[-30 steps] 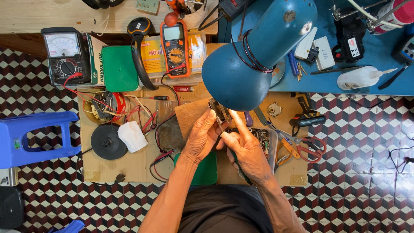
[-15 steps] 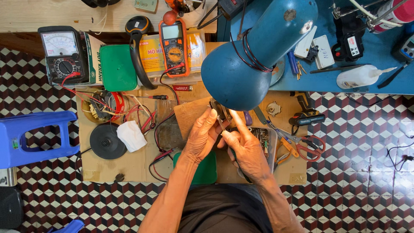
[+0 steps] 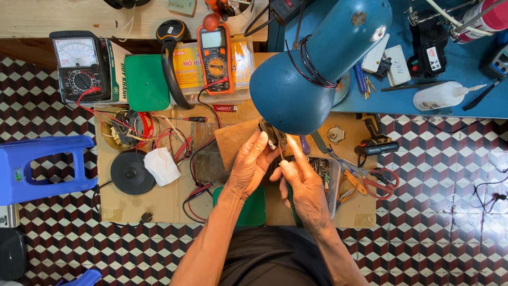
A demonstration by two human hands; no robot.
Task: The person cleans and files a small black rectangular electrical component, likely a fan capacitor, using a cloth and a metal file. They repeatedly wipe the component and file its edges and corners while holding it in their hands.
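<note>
My left hand grips a small dark metal part just under the shade of the blue desk lamp. My right hand is beside it, index finger stretched up toward the part, pinching a thin tool whose shaft runs down through the palm. Both hands are over a sheet of cardboard laid on the tiled floor. What the part is exactly is hidden by the fingers and the lamp shade.
On the cardboard lie an orange digital multimeter, an analog meter, a green box, tangled red wires, a black disc, a white cloth, pliers and scissors. A blue stool stands left. A blue table stands upper right.
Both hands hold nearly the same pose; only the fingers shift slightly around the small part.
</note>
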